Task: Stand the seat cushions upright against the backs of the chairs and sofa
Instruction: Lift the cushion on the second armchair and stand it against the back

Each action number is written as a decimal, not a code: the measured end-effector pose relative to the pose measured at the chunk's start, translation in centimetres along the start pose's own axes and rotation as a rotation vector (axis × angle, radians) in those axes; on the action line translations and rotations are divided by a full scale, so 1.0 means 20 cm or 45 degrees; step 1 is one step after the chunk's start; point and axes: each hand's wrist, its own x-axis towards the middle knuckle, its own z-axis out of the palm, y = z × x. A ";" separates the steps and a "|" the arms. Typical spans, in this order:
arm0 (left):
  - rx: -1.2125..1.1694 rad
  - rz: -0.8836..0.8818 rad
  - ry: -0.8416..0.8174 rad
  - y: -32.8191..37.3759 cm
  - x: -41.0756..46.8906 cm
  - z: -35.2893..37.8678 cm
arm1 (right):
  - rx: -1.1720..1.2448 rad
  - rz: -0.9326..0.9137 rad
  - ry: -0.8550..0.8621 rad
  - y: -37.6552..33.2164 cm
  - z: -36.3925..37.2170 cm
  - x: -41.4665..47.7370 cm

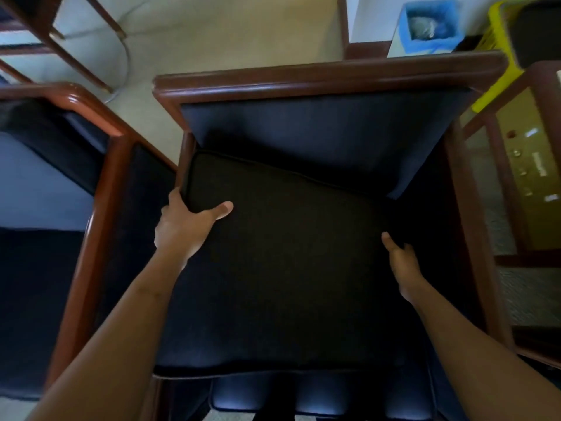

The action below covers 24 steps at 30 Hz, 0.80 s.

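Observation:
A dark seat cushion lies in the wooden-framed armchair right below me, its far edge skewed and lifted a little toward the chair's dark blue back. My left hand grips the cushion's left edge, thumb on top and fingers under it. At the cushion's right edge is my right hand, thumb on top, fingers tucked down out of sight beside the chair's arm.
A second armchair stands close on the left with a dark cushion propped against its back. A wooden side table is at the right. A blue-lined bin and a yellow crate sit behind the chair.

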 end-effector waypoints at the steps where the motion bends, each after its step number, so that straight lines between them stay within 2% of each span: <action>1: -0.038 -0.002 0.003 -0.01 -0.03 -0.01 | 0.004 -0.037 -0.003 0.01 0.00 -0.01; 10: -0.480 0.105 -0.008 -0.04 -0.34 -0.28 | -0.025 -0.404 0.196 -0.12 -0.20 -0.42; 17: -1.087 0.301 0.017 0.11 -0.62 -0.54 | 0.099 -0.695 0.327 -0.41 -0.37 -0.81; 22: -1.313 0.399 -0.008 0.14 -0.72 -0.60 | 0.255 -0.922 0.285 -0.46 -0.51 -0.98; 24: -1.326 0.394 -0.070 0.12 -0.76 -0.59 | 0.357 -0.923 0.258 -0.41 -0.55 -1.01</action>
